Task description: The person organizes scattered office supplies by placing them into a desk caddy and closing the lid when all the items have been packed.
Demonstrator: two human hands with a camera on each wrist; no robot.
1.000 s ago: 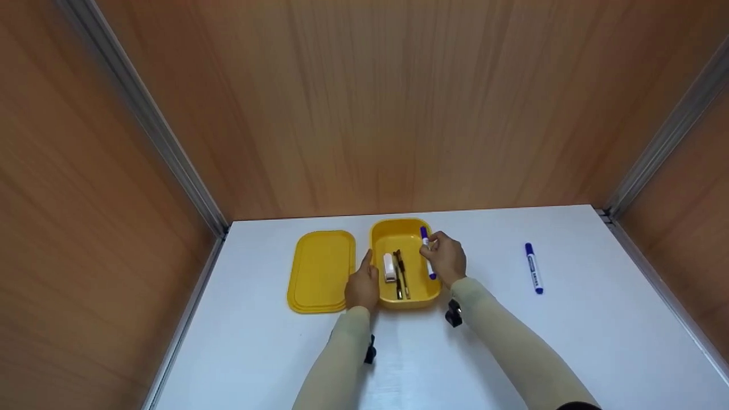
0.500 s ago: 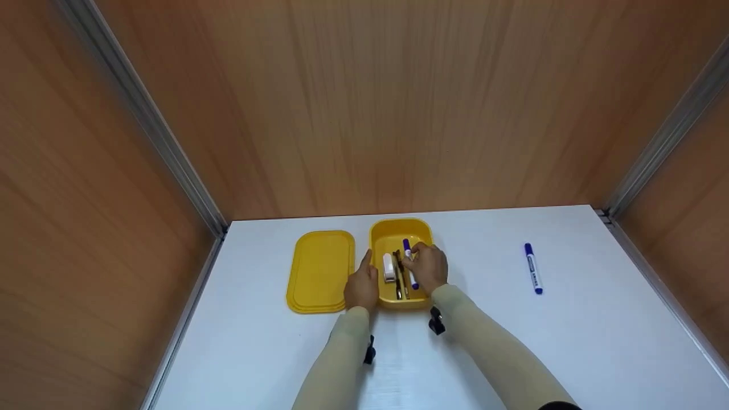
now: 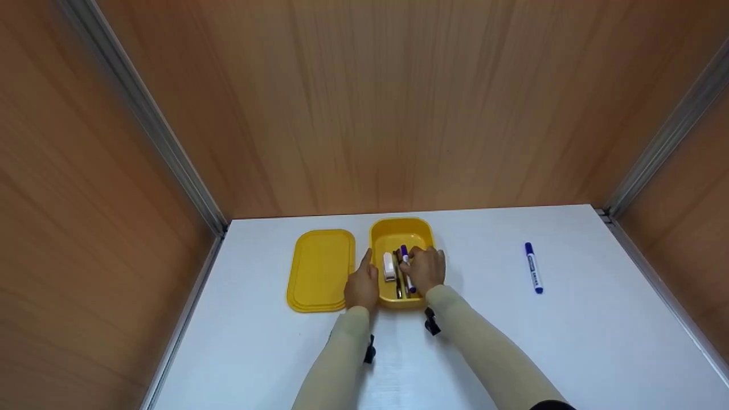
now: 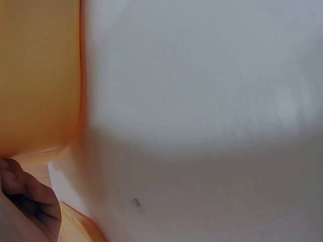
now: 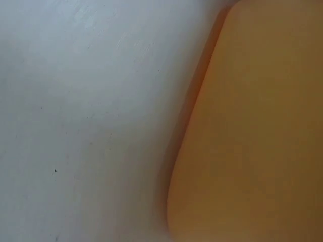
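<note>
The yellow box (image 3: 401,230) is sitting open on the white table (image 3: 512,341), close to the table's far edge where the wooden back wall (image 3: 398,102) is rising. This box is serving as the landmark for all positions below.

The right hand (image 3: 426,270) is reaching into the box from its near right side, fingers curled around a purple-capped marker (image 3: 405,259) that is lying lengthwise inside the box. The left hand (image 3: 362,287) is resting against the box's left wall, fingers relaxed and extended along the rim, gripping nothing. Left of the marker inside the box, a white eraser-like item (image 3: 389,266) and dark pens (image 3: 398,279) are lying parallel to it.

The yellow lid (image 3: 320,270) is lying flat just left of the box, its edge nearly touching the left hand. A second blue marker (image 3: 533,269) is lying well to the right of the box, with bare table surface between them. Its white barrel is carrying a printed label, too small to read.

Open table is extending on the near side of the box and to its right. Aluminium rails (image 3: 171,159) are bounding the table at the left and right side walls.

In the left wrist view the box wall (image 4: 38,75) is showing blurred beside the table; the right wrist view is showing the same wall (image 5: 252,131) out of focus.
</note>
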